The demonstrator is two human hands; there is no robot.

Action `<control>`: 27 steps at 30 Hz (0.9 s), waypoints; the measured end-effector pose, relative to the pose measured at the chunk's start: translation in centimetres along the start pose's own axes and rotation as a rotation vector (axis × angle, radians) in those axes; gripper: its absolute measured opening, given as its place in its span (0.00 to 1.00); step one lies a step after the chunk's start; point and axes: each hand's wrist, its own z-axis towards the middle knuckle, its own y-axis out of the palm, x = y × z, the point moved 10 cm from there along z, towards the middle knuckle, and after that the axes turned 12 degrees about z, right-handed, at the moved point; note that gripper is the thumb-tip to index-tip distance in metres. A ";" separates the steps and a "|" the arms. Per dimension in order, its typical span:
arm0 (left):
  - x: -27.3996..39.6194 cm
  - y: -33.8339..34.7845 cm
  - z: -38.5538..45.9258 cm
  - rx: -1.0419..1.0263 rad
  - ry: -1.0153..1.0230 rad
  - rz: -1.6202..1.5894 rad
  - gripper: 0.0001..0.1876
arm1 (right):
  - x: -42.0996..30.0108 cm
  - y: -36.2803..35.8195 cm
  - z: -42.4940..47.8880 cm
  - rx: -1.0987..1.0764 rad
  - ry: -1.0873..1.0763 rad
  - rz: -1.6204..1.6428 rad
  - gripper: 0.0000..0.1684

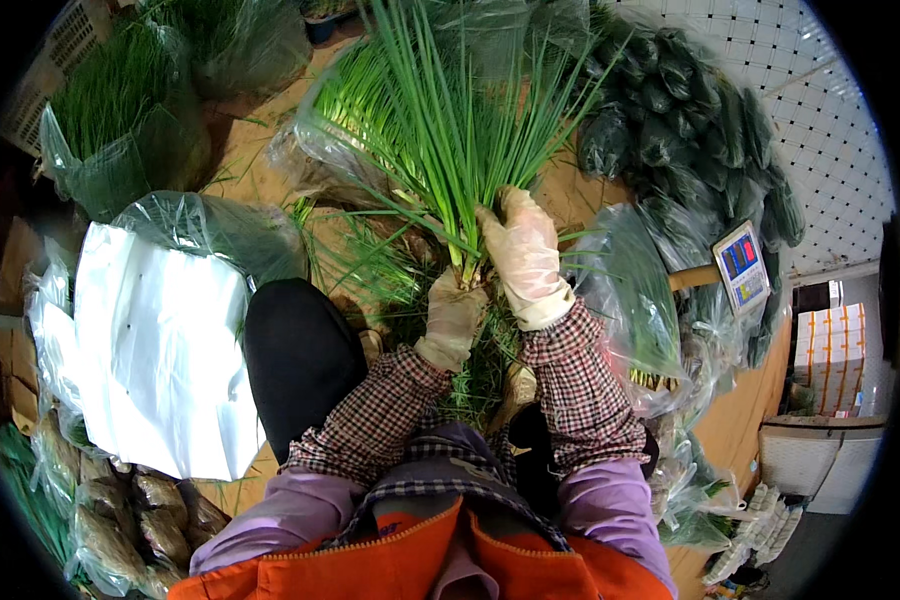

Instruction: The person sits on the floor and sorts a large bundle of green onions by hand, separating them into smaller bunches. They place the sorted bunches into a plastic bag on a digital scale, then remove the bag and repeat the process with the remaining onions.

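In the centre, my gloved left hand (452, 319) is closed around the root ends of a bunch of green onions (454, 172). Its long leaves fan out away from me. My right hand (526, 255), also in a thin pale glove, rests against the right side of the stalks just above the roots, fingers bent and thumb toward the stems. Whether it grips them is hard to tell. Loose green leaves and trimmings (476, 382) lie below my hands, between my knees. Behind the bunch, more green onions (360, 97) lie in an opened clear plastic bag.
A stack of white plastic bags (165, 352) lies to the left. Bagged greens (112, 157) stand at the upper left. Many filled bags (682, 112) are piled at the upper right. A digital scale display (742, 268) and a bag of green onions (630, 300) are on the right.
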 end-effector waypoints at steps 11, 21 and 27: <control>-3.1 -0.3 0.9 -0.149 -0.288 -0.200 0.12 | 0.0 2.9 -5.1 -0.603 0.109 0.333 0.13; -6.1 -2.5 1.6 0.165 -0.426 -0.570 0.17 | -3.7 -1.8 -4.9 -0.226 -0.232 -0.124 0.27; -2.2 -1.2 2.7 -0.125 -0.222 -0.536 0.12 | -4.2 4.1 -5.0 -0.591 -0.102 0.355 0.15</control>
